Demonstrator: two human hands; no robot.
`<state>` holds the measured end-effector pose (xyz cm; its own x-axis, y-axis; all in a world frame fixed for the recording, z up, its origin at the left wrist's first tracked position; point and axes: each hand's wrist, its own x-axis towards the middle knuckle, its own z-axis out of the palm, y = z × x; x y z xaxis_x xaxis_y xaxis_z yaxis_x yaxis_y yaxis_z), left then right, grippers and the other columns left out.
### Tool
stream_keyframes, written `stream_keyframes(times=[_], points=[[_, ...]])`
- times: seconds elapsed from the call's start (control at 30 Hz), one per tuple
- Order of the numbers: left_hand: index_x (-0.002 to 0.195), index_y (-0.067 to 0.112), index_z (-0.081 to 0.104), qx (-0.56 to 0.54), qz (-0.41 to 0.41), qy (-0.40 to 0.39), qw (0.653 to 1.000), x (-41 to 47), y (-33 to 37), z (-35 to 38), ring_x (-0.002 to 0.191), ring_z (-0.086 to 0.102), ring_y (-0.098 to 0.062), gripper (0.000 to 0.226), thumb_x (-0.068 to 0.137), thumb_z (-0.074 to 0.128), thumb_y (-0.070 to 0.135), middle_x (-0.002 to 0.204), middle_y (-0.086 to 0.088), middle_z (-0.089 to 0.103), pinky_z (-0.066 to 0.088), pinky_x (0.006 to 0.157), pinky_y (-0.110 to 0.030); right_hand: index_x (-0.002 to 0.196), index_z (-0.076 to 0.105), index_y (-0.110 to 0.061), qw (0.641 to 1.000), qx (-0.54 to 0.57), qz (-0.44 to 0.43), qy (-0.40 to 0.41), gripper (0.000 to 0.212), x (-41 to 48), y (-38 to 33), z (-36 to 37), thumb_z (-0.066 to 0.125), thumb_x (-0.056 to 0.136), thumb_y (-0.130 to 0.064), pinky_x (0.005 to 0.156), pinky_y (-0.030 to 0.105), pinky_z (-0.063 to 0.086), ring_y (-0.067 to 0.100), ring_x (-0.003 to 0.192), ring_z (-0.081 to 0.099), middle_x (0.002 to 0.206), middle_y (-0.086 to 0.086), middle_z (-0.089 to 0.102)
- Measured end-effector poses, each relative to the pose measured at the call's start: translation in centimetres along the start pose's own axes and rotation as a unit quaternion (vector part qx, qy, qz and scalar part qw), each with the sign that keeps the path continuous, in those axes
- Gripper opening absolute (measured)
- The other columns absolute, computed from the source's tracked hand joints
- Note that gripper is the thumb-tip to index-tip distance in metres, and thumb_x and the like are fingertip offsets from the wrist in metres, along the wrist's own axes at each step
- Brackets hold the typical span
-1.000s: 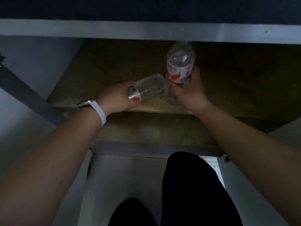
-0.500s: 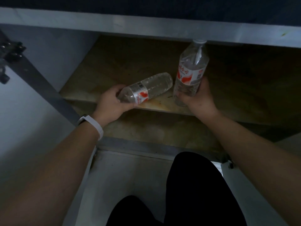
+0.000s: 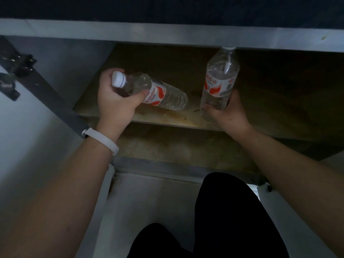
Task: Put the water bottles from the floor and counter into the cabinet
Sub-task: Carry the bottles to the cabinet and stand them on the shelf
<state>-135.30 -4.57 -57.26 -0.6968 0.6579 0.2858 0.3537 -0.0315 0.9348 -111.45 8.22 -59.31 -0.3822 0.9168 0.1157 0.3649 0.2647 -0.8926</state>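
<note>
Tilted bottle (image 3: 161, 94) on the left, white cap nearest us, base pointing over the wooden shelf (image 3: 167, 120) inside the cabinet. The left hand (image 3: 115, 101), white wristband (image 3: 101, 140) below it, is wrapped round its neck end. Just to the right, the upright bottle (image 3: 219, 81) leans slightly, with the right hand (image 3: 229, 113) clutching its lower half at the shelf's front edge.

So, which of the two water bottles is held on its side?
The bottle in the left hand: it is nearly horizontal, white cap pointing left. The other bottle, in the right hand, is held upright.
</note>
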Motion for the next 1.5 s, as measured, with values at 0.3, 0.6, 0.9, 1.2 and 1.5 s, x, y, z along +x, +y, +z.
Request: stream_keyframes(times=[0.3, 0.6, 0.9, 1.2, 1.5], points=[[0.127, 0.027, 0.056, -0.031, 0.013, -0.057, 0.998, 1.4, 1.9, 3.3, 0.117, 0.061, 0.0, 0.052, 0.082, 0.081, 0.022, 0.126, 0.011, 0.065, 0.054, 0.098, -0.029, 0.094, 0.047, -0.038, 1.0, 0.018, 0.009, 0.0, 0.043, 0.3, 0.6, 0.0, 0.081, 0.079, -0.016, 0.068, 0.007, 0.045, -0.016, 0.08, 0.056, 0.092, -0.018, 0.056], [0.15, 0.028, 0.032, 0.051, -0.019, -0.142, 0.988, 3.2, 2.4, 7.4, 0.129, 0.049, -0.005, 0.086, 0.081, 0.083, 0.023, 0.145, 0.01, 0.05, 0.043, 0.082, -0.013, 0.125, 0.044, -0.028, 0.999, 0.026, 0.021, 0.014, 0.062, 0.8, 2.1, 0.3, 0.083, 0.076, -0.029, 0.071, 0.007, 0.039, -0.008, 0.089, 0.052, 0.107, -0.019, 0.054], [0.14, 0.028, 0.045, 0.054, -0.033, -0.13, 0.99, 2.2, 0.1, 9.6, 0.125, 0.056, -0.009, 0.073, 0.079, 0.085, 0.032, 0.134, 0.013, 0.058, 0.05, 0.101, -0.03, 0.132, 0.042, -0.029, 0.999, -0.016, 0.037, -0.017, 0.068, 0.6, 2.2, -0.1, 0.081, 0.077, -0.031, 0.086, 0.025, 0.044, 0.003, 0.103, 0.05, 0.117, -0.015, 0.053], [0.143, 0.028, 0.044, 0.085, -0.067, -0.102, 0.989, 0.4, -2.3, 10.3, 0.124, 0.057, -0.013, 0.074, 0.081, 0.082, 0.038, 0.136, 0.01, 0.06, 0.044, 0.091, -0.024, 0.121, 0.042, -0.034, 1.0, -0.013, 0.024, -0.004, 0.056, 1.9, 2.1, 1.0, 0.079, 0.08, -0.027, 0.064, 0.009, 0.034, -0.009, 0.082, 0.048, 0.098, -0.024, 0.047], [0.14, 0.03, 0.047, 0.105, -0.06, -0.143, 0.982, 3.7, -3.2, 8.0, 0.122, 0.052, -0.006, 0.062, 0.086, 0.078, 0.032, 0.14, 0.01, 0.057, 0.042, 0.095, -0.028, 0.119, 0.043, -0.038, 0.999, 0.008, -0.028, -0.043, 0.054, 5.7, 1.4, 2.7, 0.077, 0.082, -0.018, 0.067, 0.001, 0.036, -0.023, 0.089, 0.044, 0.101, -0.029, 0.047]])
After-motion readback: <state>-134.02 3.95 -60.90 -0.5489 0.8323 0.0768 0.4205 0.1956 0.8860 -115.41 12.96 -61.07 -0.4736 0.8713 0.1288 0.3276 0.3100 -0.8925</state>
